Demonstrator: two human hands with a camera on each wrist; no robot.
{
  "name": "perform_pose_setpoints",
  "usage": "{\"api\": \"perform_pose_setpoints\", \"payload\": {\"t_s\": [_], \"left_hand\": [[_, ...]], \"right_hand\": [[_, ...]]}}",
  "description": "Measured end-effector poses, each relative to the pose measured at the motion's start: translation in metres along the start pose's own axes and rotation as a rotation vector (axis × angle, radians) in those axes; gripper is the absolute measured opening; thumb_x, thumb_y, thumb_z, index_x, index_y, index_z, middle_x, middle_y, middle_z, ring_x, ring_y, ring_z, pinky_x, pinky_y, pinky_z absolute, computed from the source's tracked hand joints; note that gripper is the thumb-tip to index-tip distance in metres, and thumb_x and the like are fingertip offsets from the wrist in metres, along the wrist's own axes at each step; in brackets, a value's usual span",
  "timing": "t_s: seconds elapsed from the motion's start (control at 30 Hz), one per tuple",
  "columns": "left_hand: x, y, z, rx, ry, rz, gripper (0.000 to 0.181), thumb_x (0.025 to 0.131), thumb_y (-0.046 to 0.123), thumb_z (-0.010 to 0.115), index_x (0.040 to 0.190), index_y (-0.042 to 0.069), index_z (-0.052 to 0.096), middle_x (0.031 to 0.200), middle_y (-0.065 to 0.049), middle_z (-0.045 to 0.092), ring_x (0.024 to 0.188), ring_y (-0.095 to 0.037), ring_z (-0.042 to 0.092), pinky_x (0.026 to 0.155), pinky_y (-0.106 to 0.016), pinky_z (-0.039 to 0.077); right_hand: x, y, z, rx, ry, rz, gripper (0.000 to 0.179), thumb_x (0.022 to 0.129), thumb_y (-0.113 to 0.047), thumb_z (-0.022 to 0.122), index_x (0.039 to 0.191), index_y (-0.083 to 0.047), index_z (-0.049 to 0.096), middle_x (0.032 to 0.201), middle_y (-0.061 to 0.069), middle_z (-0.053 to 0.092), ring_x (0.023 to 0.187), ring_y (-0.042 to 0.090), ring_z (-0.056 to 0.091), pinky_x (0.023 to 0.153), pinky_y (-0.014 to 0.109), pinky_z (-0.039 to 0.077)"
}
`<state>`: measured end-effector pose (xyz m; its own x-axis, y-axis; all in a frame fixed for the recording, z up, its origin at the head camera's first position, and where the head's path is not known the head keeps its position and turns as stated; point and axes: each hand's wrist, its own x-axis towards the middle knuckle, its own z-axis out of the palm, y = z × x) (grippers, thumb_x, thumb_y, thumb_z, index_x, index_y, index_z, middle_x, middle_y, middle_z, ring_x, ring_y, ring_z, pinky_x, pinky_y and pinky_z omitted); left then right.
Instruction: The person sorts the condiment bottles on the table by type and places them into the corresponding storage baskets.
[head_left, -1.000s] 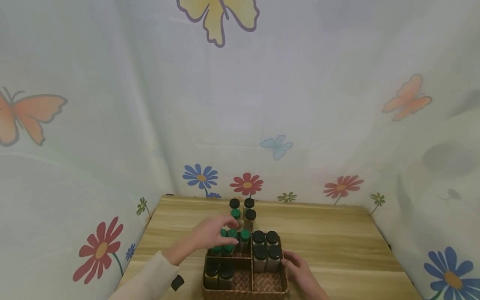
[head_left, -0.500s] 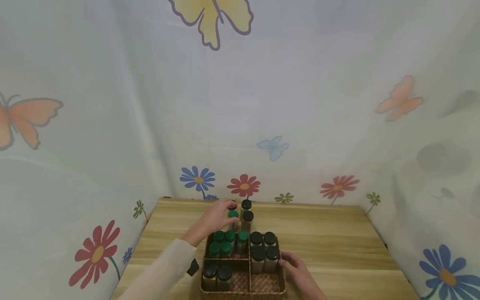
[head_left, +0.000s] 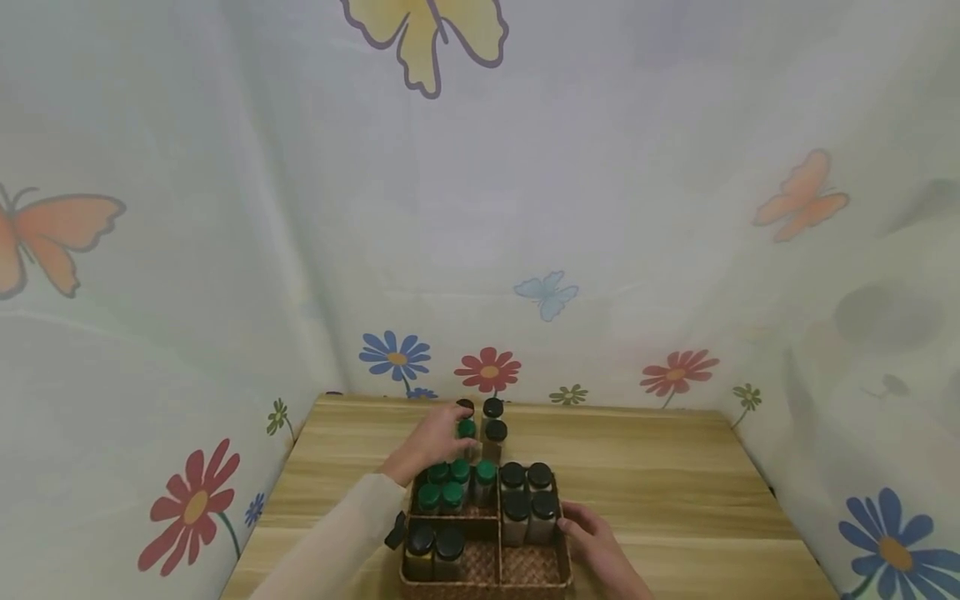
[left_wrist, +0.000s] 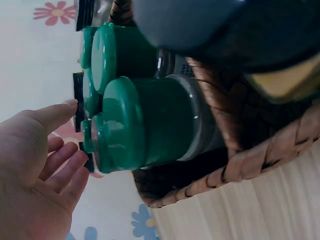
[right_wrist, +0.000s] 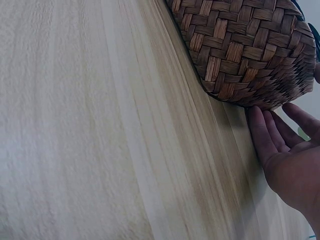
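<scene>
Behind the woven basket [head_left: 486, 592], several small jars stand on the table. My left hand [head_left: 433, 440] grips a green-capped jar [head_left: 467, 430] there, thumb on the near side and fingers on the far side; its body is partly hidden. In the left wrist view, the thumb and fingers of my left hand [left_wrist: 40, 165] stand either side of small caps beyond the basket. My right hand [head_left: 600, 550] rests against the basket's right wall. In the right wrist view, its fingers [right_wrist: 262, 135] reach the bottom corner of the basket [right_wrist: 245, 50], fairly straight.
Inside the basket, green-capped jars [head_left: 452, 497] fill much of the back left compartment. Several black-capped jars [head_left: 517, 505] stand at right, two more [head_left: 448, 543] at front left. Black-capped jars [head_left: 495, 432] stand behind the basket on the wooden table [head_left: 645, 467]. Printed curtains [head_left: 660, 250] surround it.
My left hand has moved back from above the basket's green-capped jars to the jars behind it, and its fingers now lie around the green-capped one. My right hand stays at the basket.
</scene>
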<state>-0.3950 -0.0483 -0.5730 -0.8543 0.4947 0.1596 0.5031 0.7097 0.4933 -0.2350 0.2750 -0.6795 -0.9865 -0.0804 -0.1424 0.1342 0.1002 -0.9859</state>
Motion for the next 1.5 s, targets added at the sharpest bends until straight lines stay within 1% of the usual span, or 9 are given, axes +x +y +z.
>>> {"api": "perform_pose_setpoints", "payload": {"t_s": [0.27,0.4,0.57,0.83,0.97,1.17,1.3,1.4,1.5], "left_hand": [[0.001,-0.009,0.008,-0.012,0.019,-0.002,0.054,0.094,0.025,0.084,0.138,-0.001,0.067,0.135,-0.019,0.066,0.124,-0.038,0.063,0.105,-0.055,0.053],[0.001,-0.01,0.01,-0.004,0.024,0.005,0.045,0.093,0.021,0.085,0.13,0.001,0.071,0.125,-0.016,0.066,0.114,-0.035,0.065,0.099,-0.054,0.056],[-0.001,-0.01,0.01,-0.034,0.014,-0.012,0.032,0.091,0.013,0.085,0.12,0.004,0.075,0.114,-0.012,0.066,0.102,-0.031,0.064,0.092,-0.052,0.058],[-0.005,-0.016,0.008,-0.063,0.01,-0.008,0.029,0.093,0.011,0.084,0.12,0.005,0.074,0.111,-0.011,0.066,0.098,-0.027,0.065,0.088,-0.049,0.058],[-0.007,-0.02,-0.003,-0.098,0.035,0.007,0.026,0.093,0.011,0.083,0.116,0.004,0.074,0.108,-0.01,0.066,0.098,-0.028,0.064,0.088,-0.048,0.057],[-0.009,-0.018,-0.039,-0.078,0.161,0.095,0.027,0.088,0.014,0.089,0.11,0.003,0.075,0.102,-0.009,0.067,0.094,-0.029,0.066,0.085,-0.045,0.058],[-0.016,-0.004,-0.062,-0.079,0.173,0.105,0.029,0.089,0.02,0.089,0.113,0.008,0.076,0.103,-0.004,0.069,0.096,-0.027,0.068,0.088,-0.043,0.059],[-0.021,0.01,-0.072,-0.063,0.159,0.116,0.03,0.09,0.025,0.088,0.115,0.013,0.076,0.105,0.002,0.068,0.097,-0.02,0.066,0.088,-0.039,0.059],[-0.029,0.027,-0.079,-0.037,0.127,0.153,0.031,0.09,0.028,0.088,0.116,0.017,0.076,0.106,0.006,0.066,0.096,-0.013,0.062,0.088,-0.035,0.059]], "right_hand": [[0.001,0.0,0.0,0.016,-0.015,0.013,0.058,0.106,-0.033,0.066,0.147,0.006,0.055,0.148,0.024,0.057,0.13,0.033,0.058,0.096,0.048,0.057],[0.0,-0.001,0.001,0.01,-0.014,0.021,0.058,0.106,-0.034,0.065,0.147,0.005,0.055,0.148,0.023,0.057,0.129,0.033,0.058,0.094,0.047,0.058],[0.001,-0.001,0.001,0.014,-0.016,0.011,0.058,0.106,-0.034,0.065,0.147,0.006,0.054,0.148,0.024,0.057,0.13,0.034,0.058,0.095,0.048,0.058],[0.003,0.003,0.001,0.027,-0.014,-0.007,0.057,0.107,-0.032,0.065,0.147,0.007,0.054,0.147,0.023,0.058,0.128,0.031,0.059,0.095,0.047,0.058],[0.002,0.004,0.0,0.024,-0.012,-0.013,0.056,0.107,-0.031,0.064,0.146,0.008,0.054,0.145,0.023,0.059,0.126,0.028,0.061,0.094,0.047,0.058],[0.0,0.001,-0.002,0.015,0.007,-0.011,0.057,0.107,-0.032,0.064,0.146,0.008,0.054,0.147,0.025,0.057,0.126,0.028,0.06,0.094,0.048,0.057],[0.0,-0.001,-0.002,0.004,0.017,-0.003,0.058,0.106,-0.033,0.065,0.146,0.007,0.054,0.148,0.025,0.057,0.128,0.031,0.058,0.094,0.047,0.056],[0.0,-0.001,-0.002,0.012,0.016,0.018,0.058,0.106,-0.034,0.066,0.147,0.005,0.055,0.148,0.023,0.057,0.13,0.032,0.057,0.094,0.046,0.056],[0.0,0.001,0.0,0.025,0.018,0.016,0.057,0.106,-0.032,0.066,0.146,0.006,0.055,0.147,0.024,0.058,0.13,0.033,0.058,0.094,0.047,0.057]]}}
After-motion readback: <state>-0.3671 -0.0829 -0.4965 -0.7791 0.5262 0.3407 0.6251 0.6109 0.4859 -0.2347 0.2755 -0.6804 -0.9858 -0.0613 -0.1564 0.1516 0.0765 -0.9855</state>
